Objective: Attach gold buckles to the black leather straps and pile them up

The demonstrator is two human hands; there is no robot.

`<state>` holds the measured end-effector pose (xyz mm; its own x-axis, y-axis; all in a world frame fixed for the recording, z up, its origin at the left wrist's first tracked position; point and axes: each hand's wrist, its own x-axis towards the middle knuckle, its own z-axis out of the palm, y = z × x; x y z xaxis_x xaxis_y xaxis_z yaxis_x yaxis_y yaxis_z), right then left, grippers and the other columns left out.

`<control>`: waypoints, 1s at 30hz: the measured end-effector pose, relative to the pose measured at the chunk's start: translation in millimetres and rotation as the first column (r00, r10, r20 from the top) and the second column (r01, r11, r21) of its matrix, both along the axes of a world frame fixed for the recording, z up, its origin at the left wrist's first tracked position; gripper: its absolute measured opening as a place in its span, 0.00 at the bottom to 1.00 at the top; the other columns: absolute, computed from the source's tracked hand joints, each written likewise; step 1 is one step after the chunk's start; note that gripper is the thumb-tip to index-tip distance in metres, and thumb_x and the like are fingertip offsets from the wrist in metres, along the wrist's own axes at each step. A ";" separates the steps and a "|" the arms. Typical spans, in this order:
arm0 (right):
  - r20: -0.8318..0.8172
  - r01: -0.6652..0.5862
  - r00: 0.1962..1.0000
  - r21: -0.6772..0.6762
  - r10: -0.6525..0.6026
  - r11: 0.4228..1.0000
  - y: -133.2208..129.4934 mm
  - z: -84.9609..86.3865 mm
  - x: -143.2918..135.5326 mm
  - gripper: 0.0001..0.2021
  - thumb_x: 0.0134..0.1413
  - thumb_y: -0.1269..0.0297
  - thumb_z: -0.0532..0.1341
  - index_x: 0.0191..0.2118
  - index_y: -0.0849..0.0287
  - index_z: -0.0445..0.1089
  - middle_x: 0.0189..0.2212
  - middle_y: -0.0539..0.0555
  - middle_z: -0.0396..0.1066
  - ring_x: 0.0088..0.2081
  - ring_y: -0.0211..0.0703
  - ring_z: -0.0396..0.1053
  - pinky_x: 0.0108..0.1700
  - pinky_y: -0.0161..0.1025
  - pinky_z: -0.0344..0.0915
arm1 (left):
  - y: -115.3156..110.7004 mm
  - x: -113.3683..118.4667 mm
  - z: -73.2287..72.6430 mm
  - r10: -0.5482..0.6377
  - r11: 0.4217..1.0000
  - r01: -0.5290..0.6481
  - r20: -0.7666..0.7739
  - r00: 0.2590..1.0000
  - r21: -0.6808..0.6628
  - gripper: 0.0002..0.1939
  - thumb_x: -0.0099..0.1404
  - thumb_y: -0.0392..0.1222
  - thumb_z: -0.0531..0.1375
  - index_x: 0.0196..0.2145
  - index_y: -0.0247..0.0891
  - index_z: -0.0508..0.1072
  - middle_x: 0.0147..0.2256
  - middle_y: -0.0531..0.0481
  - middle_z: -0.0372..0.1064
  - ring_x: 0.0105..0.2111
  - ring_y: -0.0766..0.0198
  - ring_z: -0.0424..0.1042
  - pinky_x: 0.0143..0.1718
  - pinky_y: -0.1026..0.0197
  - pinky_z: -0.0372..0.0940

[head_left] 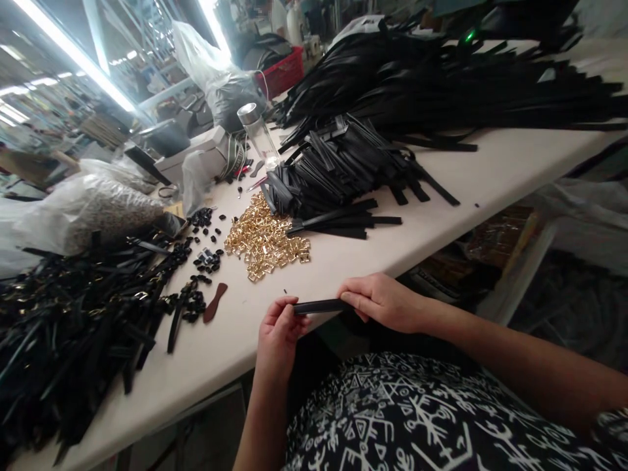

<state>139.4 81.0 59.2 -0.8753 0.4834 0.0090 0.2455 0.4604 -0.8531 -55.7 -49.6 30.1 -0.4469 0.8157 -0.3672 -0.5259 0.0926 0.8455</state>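
Note:
A short black strap [318,306] is stretched level between my two hands, just over the table's near edge. My left hand [282,327] pinches its left end between thumb and fingers. At the other end, my right hand [375,301] is closed on the strap. Beyond them on the table lies a pile of gold-coloured metal buckles [267,239]. Behind that pile is a heap of black straps [338,167], with a few loose ones at its front. Small black loops [209,260] are scattered to the left of the buckles.
A brown, waisted flat piece [215,303] lies at left, beside a large heap of black straps with buckles [73,314]. Long black strips [417,85] cover the back right. A glass bottle [260,137], a clear plastic bag [93,209] and a red basket [282,70] stand farther back.

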 end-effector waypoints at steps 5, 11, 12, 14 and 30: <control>-0.120 0.059 0.992 0.145 -0.042 0.988 -13.8 -8.3 -2.6 0.10 0.60 0.65 0.64 0.47 0.59 0.72 0.35 0.52 0.75 0.35 0.44 0.72 0.37 0.36 0.63 | -3.5 4.4 -3.8 0.036 0.999 -0.037 0.090 0.995 0.005 0.22 0.48 0.49 0.75 0.36 0.36 0.75 0.23 0.53 0.73 0.21 0.70 0.72 0.19 0.73 0.63; -0.169 0.139 0.981 0.274 -0.094 0.952 -24.8 -22.7 -11.4 0.10 0.58 0.73 0.58 0.44 0.62 0.71 0.38 0.57 0.74 0.39 0.49 0.71 0.42 0.42 0.65 | -3.5 9.7 -4.3 0.035 0.998 -0.038 0.057 0.998 0.054 0.22 0.49 0.52 0.74 0.36 0.36 0.74 0.23 0.53 0.72 0.20 0.70 0.71 0.20 0.72 0.63; -0.190 0.160 0.974 0.179 -0.125 0.971 -25.5 -23.5 -13.6 0.09 0.57 0.73 0.56 0.42 0.61 0.70 0.35 0.56 0.73 0.36 0.48 0.71 0.41 0.42 0.66 | -3.4 11.5 -3.7 0.039 0.995 -0.042 0.035 0.999 0.087 0.22 0.50 0.53 0.73 0.36 0.37 0.74 0.24 0.53 0.73 0.21 0.69 0.71 0.20 0.71 0.64; -0.308 0.184 0.922 -0.189 -0.236 0.965 -26.8 -23.3 -18.0 0.05 0.60 0.70 0.54 0.39 0.60 0.67 0.31 0.53 0.71 0.32 0.44 0.70 0.39 0.41 0.68 | -3.3 16.9 -2.7 0.044 0.990 -0.038 -0.037 0.998 0.137 0.21 0.53 0.54 0.71 0.38 0.38 0.74 0.29 0.50 0.75 0.25 0.67 0.74 0.24 0.69 0.68; -0.704 0.625 0.469 -0.163 -0.533 0.764 13.1 -8.8 26.0 0.26 0.64 0.49 0.62 0.63 0.49 0.57 0.65 0.55 0.54 0.63 0.54 0.57 0.66 0.53 0.55 | 1.4 39.0 -1.5 -0.357 0.928 0.363 0.086 0.930 -0.078 0.14 0.54 0.43 0.70 0.33 0.34 0.71 0.18 0.58 0.64 0.15 0.75 0.60 0.16 0.74 0.52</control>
